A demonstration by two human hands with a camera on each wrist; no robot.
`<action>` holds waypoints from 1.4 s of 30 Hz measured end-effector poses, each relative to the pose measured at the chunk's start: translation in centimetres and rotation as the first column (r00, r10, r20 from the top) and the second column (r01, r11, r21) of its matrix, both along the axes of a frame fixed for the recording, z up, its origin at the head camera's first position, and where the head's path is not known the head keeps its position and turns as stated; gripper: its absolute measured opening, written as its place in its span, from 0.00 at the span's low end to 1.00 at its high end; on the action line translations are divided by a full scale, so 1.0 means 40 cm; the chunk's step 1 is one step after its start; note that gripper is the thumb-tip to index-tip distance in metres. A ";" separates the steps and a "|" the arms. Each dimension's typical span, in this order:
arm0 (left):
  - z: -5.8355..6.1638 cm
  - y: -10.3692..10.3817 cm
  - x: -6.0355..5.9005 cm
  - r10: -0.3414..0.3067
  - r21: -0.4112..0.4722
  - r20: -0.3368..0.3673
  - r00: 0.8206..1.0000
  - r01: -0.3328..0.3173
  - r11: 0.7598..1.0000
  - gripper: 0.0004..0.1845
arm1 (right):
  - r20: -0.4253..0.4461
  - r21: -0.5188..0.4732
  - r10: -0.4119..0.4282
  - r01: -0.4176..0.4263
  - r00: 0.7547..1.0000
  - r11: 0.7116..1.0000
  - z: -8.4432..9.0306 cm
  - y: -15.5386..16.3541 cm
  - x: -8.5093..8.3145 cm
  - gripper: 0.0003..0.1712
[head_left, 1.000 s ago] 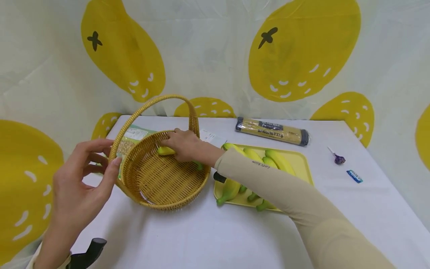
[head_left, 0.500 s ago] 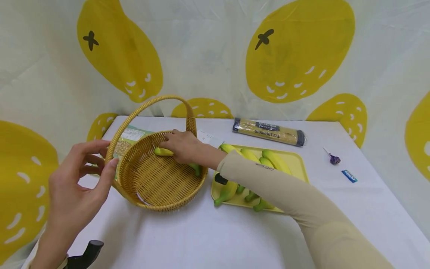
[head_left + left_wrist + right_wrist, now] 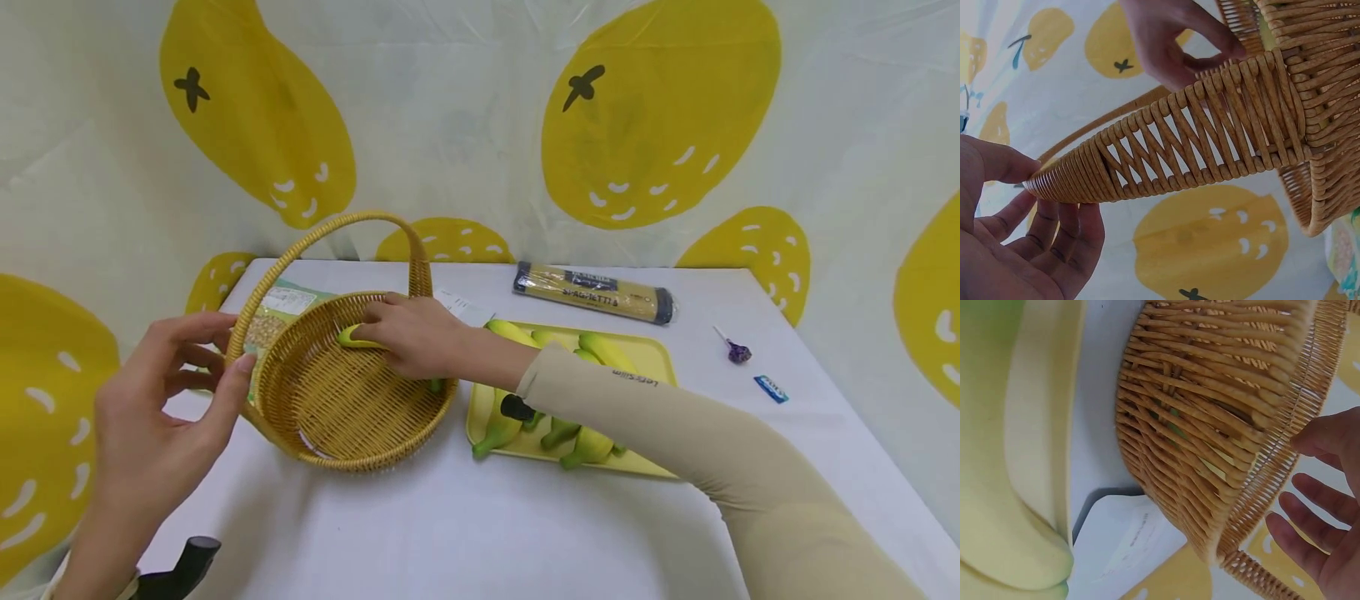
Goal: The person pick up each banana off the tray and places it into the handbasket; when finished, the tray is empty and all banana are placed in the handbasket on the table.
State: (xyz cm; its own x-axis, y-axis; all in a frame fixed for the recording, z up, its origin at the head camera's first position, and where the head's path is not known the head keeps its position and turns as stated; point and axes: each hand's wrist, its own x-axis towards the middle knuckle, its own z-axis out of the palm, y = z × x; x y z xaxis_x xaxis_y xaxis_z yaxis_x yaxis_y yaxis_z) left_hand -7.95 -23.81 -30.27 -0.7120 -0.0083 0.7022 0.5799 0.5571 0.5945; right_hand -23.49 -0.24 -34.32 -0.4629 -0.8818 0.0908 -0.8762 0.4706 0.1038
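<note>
L hand (image 3: pixel 153 417) pinches the handle (image 3: pixel 420 271) of the wicker basket (image 3: pixel 352 408) btwn thumb & fingers. R hand (image 3: pixel 422 335) is over the basket, fingers loosely bent & apart, gripping nothing; a banana (image 3: pixel 356 338) lies inside beneath it, partly hidden. More bananas (image 3: pixel 606 350) sit on the yellow tray (image 3: pixel 656 354) just to the R, w/ a spaghetti pack (image 3: pixel 592 292) behind.

The round golden-brown wicker basket (image 3: pixel 348 421) looks ridged and faintly glossy from here; the long yellow spaghetti pack (image 3: pixel 592 295) is in shiny clear plastic; the rectangular pale-yellow tray (image 3: pixel 654 357) seems smooth plastic, the curved yellow-green bananas (image 3: pixel 498 425) smooth-skinned, the white tablecloth (image 3: pixel 525 533) matt cloth
</note>
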 end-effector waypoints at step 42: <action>0.001 -0.008 -0.003 -0.026 0.039 -0.005 1.000 0.027 0.999 0.25 | 0.028 -0.293 -0.094 0.098 0.995 0.951 0.053 0.292 0.108 0.28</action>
